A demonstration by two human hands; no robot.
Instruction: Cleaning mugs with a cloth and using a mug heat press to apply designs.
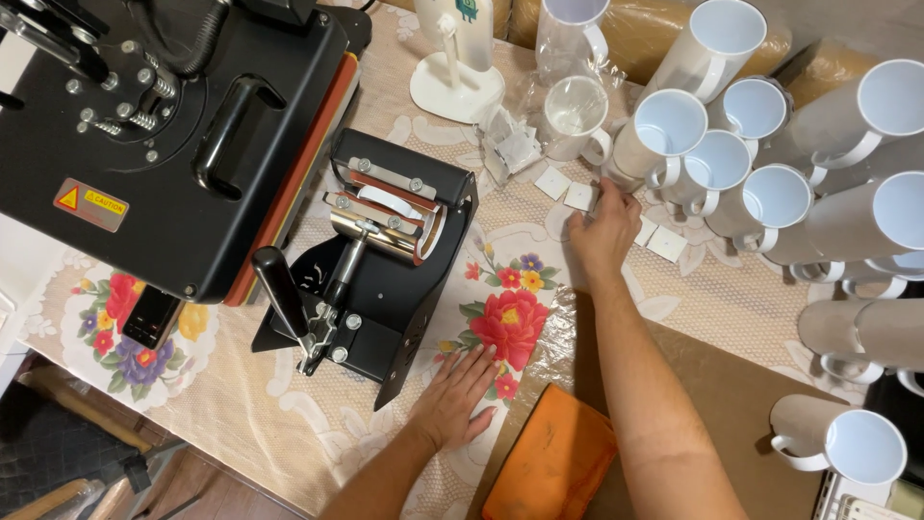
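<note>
White paper squares [553, 182], about four, lay on the desk [318, 424] by the right hand [604, 229], whose fingers rested on one. Left hand [460, 397] lay flat, fingers spread, beside one black mug press [375, 260]. Ten-odd white mugs [664, 135] stood nearby.

Warm, even indoor light from above, soft shadows under the hands, glare on the plastic table cover [563, 332] and mug press [385, 226], sharp focus, wide-angle bending at edges.
</note>
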